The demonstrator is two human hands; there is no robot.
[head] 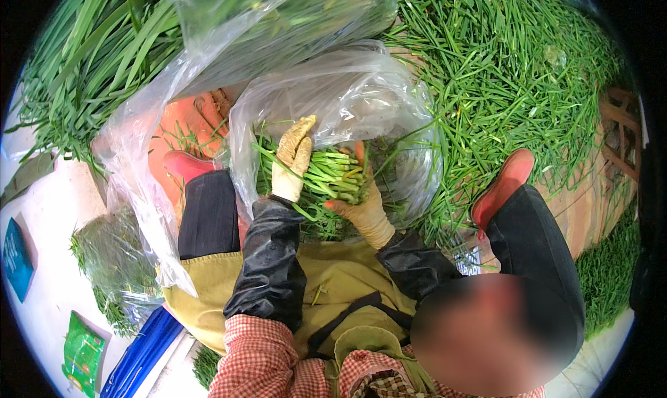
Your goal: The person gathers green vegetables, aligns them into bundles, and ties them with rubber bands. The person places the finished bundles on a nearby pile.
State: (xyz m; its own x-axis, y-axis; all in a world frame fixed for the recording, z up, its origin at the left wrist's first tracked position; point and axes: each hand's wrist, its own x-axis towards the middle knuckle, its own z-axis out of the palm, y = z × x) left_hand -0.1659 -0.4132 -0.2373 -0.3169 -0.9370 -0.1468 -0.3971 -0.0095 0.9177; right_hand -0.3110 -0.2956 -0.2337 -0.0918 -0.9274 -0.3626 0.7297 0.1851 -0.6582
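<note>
Between my two gloved hands lies a bunch of green leafy stalks, its pale cut ends facing right. My left hand, in a cream glove with yellowed fingers, grips the bunch from its leafy side. My right hand, in a cream glove with orange fingertips, cups the cut ends, thumb below and fingers above. Under and around the bunch spreads an open clear plastic bag, with loose green blades and dark bits in it. Some long blades stick out past both hands.
Cut green blades heap at the upper right. Long leaves pile at the upper left, beside a filled clear bag. A plastic-wrapped bundle lies at left. My red shoes flank the bag. A brown crate stands far right.
</note>
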